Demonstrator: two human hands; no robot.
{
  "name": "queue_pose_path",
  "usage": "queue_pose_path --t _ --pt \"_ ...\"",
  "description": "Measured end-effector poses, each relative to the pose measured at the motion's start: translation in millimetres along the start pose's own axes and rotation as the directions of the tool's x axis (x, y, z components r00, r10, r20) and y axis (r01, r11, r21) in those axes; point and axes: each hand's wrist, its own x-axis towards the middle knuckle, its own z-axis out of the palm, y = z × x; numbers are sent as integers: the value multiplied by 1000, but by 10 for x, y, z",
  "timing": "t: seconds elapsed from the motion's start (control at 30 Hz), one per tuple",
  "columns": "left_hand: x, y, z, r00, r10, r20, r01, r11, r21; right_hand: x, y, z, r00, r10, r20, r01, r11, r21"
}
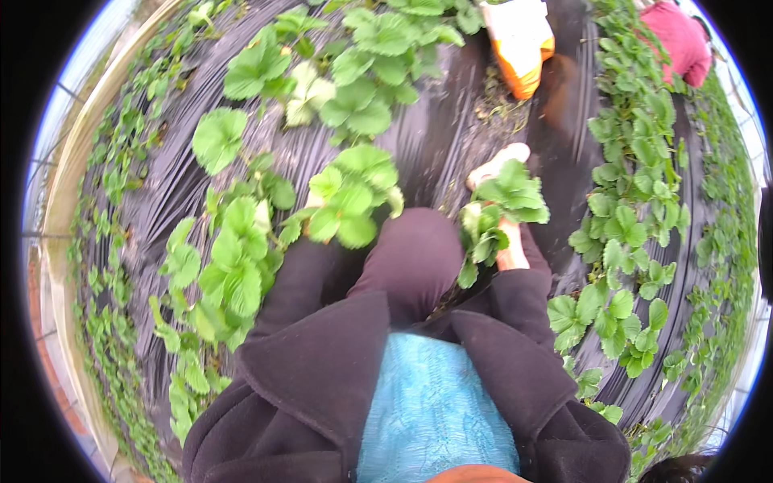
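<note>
My right hand (512, 243) comes out of a dark sleeve, its fingers mostly covered by a bunch of green strawberry leaves (512, 193). It is closed on that bunch, which hangs over the furrow beside my knee (415, 253). My left sleeve (302, 270) reaches into a strawberry plant (350, 197) on the left bed. Leaves cover nearly all of my left hand, so its fingers and anything in them are hidden. Just beyond the bunch shows a pale shoe (495, 163).
A white and orange bag (519, 48) stands ahead in the furrow. Black plastic film (435, 137) covers the beds. Leafy strawberry rows (632, 161) run along both sides. Another person in a red top (676, 40) bends over at the far right.
</note>
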Motion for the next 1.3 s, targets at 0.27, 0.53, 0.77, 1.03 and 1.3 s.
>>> queue_pose_path --t 0.27,0.53,0.77,1.03,1.3 --pt "5 -226 -198 956 -229 -185 135 899 -416 1407 -1366 1102 827 -378 416 464 41 -885" --pt "-39 -85 -169 930 -362 -67 260 773 -579 3438 -3367 2090 485 -667 566 522 -299 -799" --pt "5 -58 -206 909 -406 -92 262 729 -632 4661 -3356 1631 620 -664 418 468 -114 -876" --pt "28 -47 -199 863 -494 -106 338 719 -607 3467 -2122 815 883 -452 128 412 614 -674" --pt "-2 127 -224 965 -240 103 250 740 -624 782 -758 1612 704 391 593 474 365 -802"
